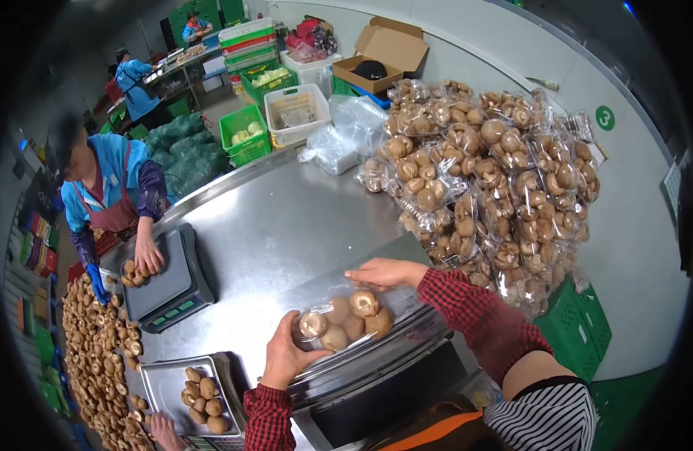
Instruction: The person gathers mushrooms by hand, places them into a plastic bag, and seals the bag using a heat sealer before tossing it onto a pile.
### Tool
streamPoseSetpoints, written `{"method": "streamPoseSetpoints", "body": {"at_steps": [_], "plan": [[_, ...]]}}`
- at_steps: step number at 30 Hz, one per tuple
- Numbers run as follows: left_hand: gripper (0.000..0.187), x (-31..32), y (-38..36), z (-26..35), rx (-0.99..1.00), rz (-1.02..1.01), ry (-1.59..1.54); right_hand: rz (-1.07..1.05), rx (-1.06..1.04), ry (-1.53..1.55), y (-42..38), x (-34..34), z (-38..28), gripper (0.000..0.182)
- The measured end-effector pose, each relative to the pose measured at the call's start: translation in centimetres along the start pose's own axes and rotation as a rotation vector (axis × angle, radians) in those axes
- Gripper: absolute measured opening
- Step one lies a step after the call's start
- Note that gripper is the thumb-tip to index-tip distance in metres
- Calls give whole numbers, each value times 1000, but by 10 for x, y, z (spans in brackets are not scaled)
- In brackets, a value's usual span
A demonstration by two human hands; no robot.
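A clear plastic bag of mushrooms (348, 319) lies at the front edge of the steel table, over a dark machine. My left hand (284, 351) grips the bag's left end, thumb and fingers around it. At the upper right of the bag, my right hand (385, 273) pinches its plastic edge between thumb and fingers. Several brown mushrooms show through the film, some with pale undersides up.
Bagged mushrooms (504, 173) are piled high at the right. A co-worker (109, 180) touches mushrooms on a scale (173, 278). Another person's hand (166, 431) is beside a metal tray (160, 376) of mushrooms. Loose mushrooms (90, 353) cover the left. Green crates (576, 331) stand at right.
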State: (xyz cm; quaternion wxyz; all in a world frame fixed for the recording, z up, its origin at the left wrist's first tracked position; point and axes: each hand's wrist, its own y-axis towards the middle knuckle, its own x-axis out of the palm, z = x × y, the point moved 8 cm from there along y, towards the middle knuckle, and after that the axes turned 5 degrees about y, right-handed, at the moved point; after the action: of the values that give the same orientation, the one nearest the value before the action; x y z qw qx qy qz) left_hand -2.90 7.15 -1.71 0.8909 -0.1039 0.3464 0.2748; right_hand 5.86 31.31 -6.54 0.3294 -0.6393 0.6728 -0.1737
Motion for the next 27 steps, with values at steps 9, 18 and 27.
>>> {"method": "streamPoseSetpoints", "body": {"at_steps": [9,18,27], "plan": [[33,-5,-27,-57,-292,-39,-299,169,-521,-285,-32,-7,23,44],[33,3,-48,-19,-288,235,-356,499,-289,461,-90,27,43,29],[37,52,-176,-1,-529,-17,-522,279,110,839,-211,146,136,29]]}}
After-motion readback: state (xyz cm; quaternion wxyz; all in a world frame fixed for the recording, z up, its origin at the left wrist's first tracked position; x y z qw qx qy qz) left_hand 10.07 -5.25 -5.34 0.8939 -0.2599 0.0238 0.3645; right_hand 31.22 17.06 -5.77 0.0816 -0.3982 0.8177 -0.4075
